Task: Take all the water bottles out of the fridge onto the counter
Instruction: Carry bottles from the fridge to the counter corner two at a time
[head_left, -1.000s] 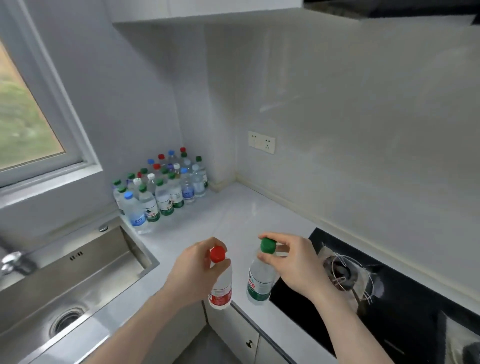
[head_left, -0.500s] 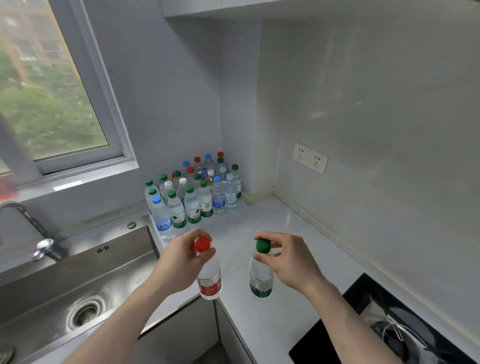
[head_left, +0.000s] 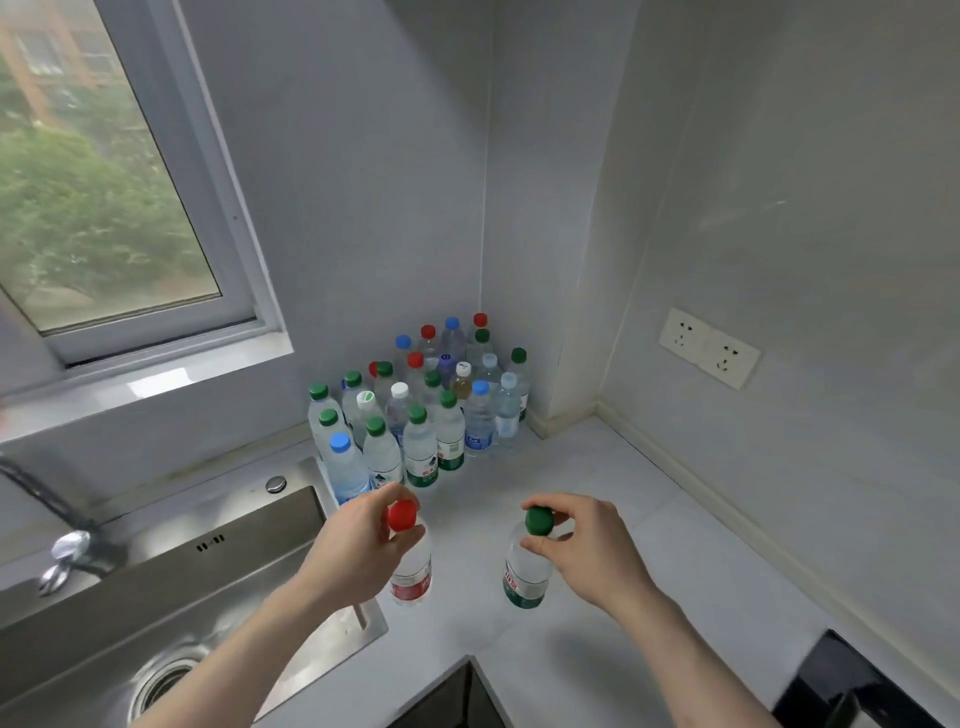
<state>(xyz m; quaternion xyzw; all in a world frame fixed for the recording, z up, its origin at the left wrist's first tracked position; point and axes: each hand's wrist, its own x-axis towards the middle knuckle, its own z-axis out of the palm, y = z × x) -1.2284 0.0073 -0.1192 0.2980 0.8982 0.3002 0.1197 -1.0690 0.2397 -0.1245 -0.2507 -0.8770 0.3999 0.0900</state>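
My left hand (head_left: 353, 545) pinches the neck of a red-capped water bottle (head_left: 412, 571) with a red label. My right hand (head_left: 587, 551) pinches the neck of a green-capped water bottle (head_left: 524, 577) with a green label. Both bottles hang upright just above the pale counter (head_left: 597, 519). Whether their bases touch it I cannot tell. A cluster of several water bottles (head_left: 421, 405) with green, blue, red and white caps stands in the counter's far corner, beyond both hands. The fridge is out of view.
A steel sink (head_left: 171, 597) with a tap (head_left: 67, 556) lies to the left, its rim under my left hand. A window (head_left: 93, 208) is above it. A double wall socket (head_left: 709, 348) sits on the right wall. A black hob's corner (head_left: 852, 686) shows at bottom right.
My view has swung left and forward toward the corner. Both hands have carried their bottles over the counter, closer to the cluster. The hob has slid nearly out of frame.
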